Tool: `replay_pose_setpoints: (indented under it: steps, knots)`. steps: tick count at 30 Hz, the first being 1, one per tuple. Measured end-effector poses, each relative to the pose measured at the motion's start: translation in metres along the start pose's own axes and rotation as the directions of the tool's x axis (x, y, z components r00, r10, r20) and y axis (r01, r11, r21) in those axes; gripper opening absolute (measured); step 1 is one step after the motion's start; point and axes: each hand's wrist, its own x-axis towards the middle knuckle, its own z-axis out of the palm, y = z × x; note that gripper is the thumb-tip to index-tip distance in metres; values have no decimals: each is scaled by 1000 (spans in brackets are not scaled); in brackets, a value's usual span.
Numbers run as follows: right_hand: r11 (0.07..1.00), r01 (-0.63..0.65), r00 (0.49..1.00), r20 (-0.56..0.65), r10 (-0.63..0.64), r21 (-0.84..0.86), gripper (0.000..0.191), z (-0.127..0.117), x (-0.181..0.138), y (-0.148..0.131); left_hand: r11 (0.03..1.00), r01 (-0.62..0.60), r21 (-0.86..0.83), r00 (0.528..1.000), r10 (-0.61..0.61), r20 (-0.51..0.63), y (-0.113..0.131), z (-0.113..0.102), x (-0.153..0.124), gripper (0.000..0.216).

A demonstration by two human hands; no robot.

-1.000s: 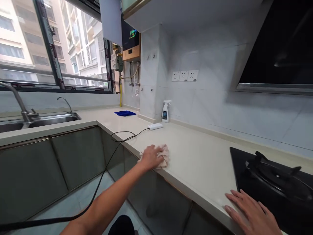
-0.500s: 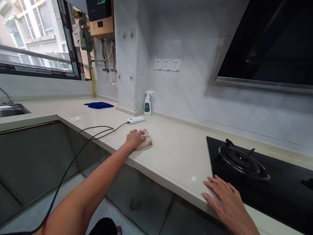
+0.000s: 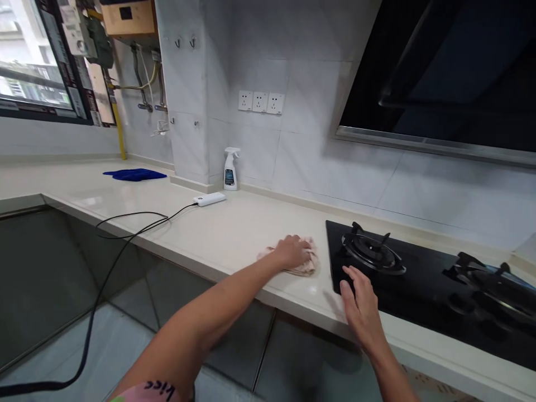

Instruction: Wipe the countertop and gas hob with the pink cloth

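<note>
My left hand (image 3: 292,252) presses down on a crumpled pinkish cloth (image 3: 305,261) on the cream countertop (image 3: 234,229), just left of the black gas hob (image 3: 422,279). Its fingers curl over the cloth. My right hand (image 3: 360,298) lies flat with fingers stretched out, resting on the hob's front left corner and the counter edge, holding nothing. The two hands are about a hand's width apart.
A white spray bottle (image 3: 230,169) stands against the tiled wall. A white power strip (image 3: 209,199) lies on the counter, its black cable (image 3: 125,229) hanging over the edge. A blue cloth (image 3: 134,174) lies far left. Two burners (image 3: 371,251) sit on the hob under a range hood (image 3: 444,72).
My left hand has slid the pinkish cloth to the right along the counter toward the hob. The view has swung right, and my right hand now rests on the hob's corner.
</note>
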Motion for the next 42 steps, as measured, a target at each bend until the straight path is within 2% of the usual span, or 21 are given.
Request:
replay_pose_setpoints:
  steps: [2, 5, 7, 10, 12, 15, 18, 20, 21, 23, 25, 28, 30, 32, 34, 36, 39, 42]
  knots:
    - [994, -63, 991, -113, 73, 88, 63, -1, 3, 8, 992, -122, -21, 992, 122, 12, 35, 12, -17, 44]
    - [977, -128, 982, -115, 149, 169, 69, -1, 6, 18, 970, -239, -38, 971, 239, -17, 57, 15, -51, 43]
    - [974, -154, 983, -73, 168, 165, 71, -1, 6, 21, 956, -287, -60, 958, 285, -41, 54, 10, -74, 42]
    - [976, -163, 985, -31, 169, 144, 72, -3, 5, 20, 944, -313, -105, 950, 310, -46, 24, -4, -106, 43]
    - [969, -170, 984, -17, 176, 179, 72, -5, 3, 18, 963, -247, -111, 969, 242, -54, -9, -15, -123, 45]
    - [939, -218, 972, -31, 235, 267, 72, -10, 2, 17, 998, 25, -66, 994, -32, -106, -72, -35, -143, 47]
    - [897, -261, 949, -73, 305, 358, 72, -11, 2, 17, 951, 307, -19, 928, -304, -214, -130, -55, -153, 44]
    - [873, -246, 944, -100, 315, 422, 71, -9, 1, 15, 907, 421, 15, 871, -400, -286, -149, -62, -156, 45]
    - [862, -232, 944, -111, 312, 451, 71, -7, 1, 14, 889, 457, 39, 849, -422, -319, -151, -62, -157, 46]
    - [841, -202, 947, -119, 299, 502, 69, -2, 3, 13, 873, 481, 81, 825, -420, -378, -138, -56, -156, 47]
    - [826, -179, 955, -106, 275, 535, 67, 2, 6, 12, 902, 420, 98, 847, -350, -400, -110, -42, -154, 43]
    - [797, -182, 960, -72, 272, 575, 65, 2, 10, 11, 975, 202, 93, 916, -154, -369, -55, -16, -148, 36]
    - [790, -190, 948, -99, 301, 582, 65, -1, 12, 7, 993, 71, 98, 943, -34, -332, -18, -2, -140, 35]
    - [823, -157, 944, -163, 288, 546, 62, -5, 13, -4, 996, -8, 88, 954, 34, -296, 14, 6, -129, 35]
    - [870, -80, 957, -207, 203, 486, 57, -5, 13, -22, 998, -42, 38, 966, 50, -255, 42, 10, -116, 37]
    - [895, -11, 975, -196, 109, 446, 57, 2, 15, -46, 999, -45, -26, 976, 38, -216, 63, 14, -103, 46]
    - [935, -6, 994, -100, 45, 353, 63, 22, 17, -76, 995, -49, -87, 985, 33, -171, 75, 16, -91, 58]
    - [988, -31, 999, 47, 25, 148, 67, 39, 13, -84, 982, -120, -148, 987, 102, -120, 50, 8, -94, 64]
